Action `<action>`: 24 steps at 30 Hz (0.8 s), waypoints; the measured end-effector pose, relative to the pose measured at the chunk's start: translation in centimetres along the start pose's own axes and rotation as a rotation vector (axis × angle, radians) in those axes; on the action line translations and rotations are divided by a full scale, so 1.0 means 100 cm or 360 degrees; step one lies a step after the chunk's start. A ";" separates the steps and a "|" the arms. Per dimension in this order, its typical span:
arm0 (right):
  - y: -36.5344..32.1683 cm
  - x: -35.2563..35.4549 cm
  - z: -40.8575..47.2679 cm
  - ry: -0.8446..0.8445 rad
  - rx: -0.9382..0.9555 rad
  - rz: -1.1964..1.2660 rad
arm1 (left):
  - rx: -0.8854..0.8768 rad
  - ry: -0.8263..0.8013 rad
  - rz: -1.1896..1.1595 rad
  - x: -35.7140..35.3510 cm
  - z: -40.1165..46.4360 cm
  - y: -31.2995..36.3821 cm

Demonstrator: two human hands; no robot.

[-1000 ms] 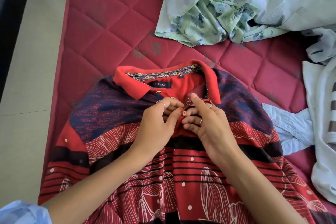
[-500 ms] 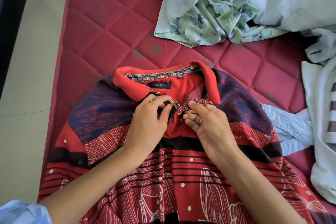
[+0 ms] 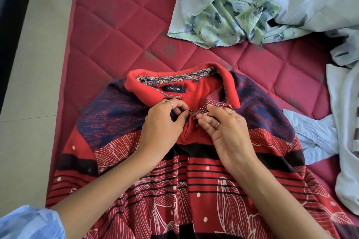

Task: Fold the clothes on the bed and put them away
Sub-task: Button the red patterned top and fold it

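Both hands have crept up the placket over the last second, from the lower button toward the one just under the collar, and the dotted inner strip now shows folded open. At this moment the left hand [image 3: 162, 122] pinches the left edge of the placket, thumb and forefinger curled tight on the cloth, while the right hand [image 3: 223, 128] pinches the dotted flap with its fingers [image 3: 204, 122] curled round it. The polo shirt [image 3: 194, 190] lies front up on the bed [image 3: 120, 15], collar [image 3: 147, 91] away from the person, hem toward them. By my judgement the step in hand is buttoning the neck before any fold; next the button must be pushed through its hole, then the shirt smoothed flat and the sleeves brought in. The neck label [image 3: 173, 89] reads VINSON, and a small size tab beside it is too small to read surely. A green floral shirt [image 3: 219, 9] and pale blue clothes [image 3: 318, 0] lie crumpled farther up the bed, still unfolded.
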State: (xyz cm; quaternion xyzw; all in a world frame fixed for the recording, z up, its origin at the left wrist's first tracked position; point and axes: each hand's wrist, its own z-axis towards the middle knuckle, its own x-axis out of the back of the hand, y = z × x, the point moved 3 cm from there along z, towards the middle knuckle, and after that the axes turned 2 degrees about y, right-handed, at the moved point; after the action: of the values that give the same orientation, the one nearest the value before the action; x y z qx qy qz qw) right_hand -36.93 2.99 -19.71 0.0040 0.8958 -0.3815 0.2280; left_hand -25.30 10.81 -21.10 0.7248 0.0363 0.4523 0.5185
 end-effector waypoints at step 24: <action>-0.031 -0.045 -0.014 -0.0105 0.1288 -0.1650 | -0.0014 0.0091 -0.0493 0.036 0.009 0.040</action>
State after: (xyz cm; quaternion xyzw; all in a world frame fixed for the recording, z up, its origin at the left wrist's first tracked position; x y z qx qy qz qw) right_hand -34.03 2.48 -14.92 -0.3542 0.5599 -0.7487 0.0227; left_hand -24.19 10.17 -15.85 0.6951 0.1603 0.3875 0.5840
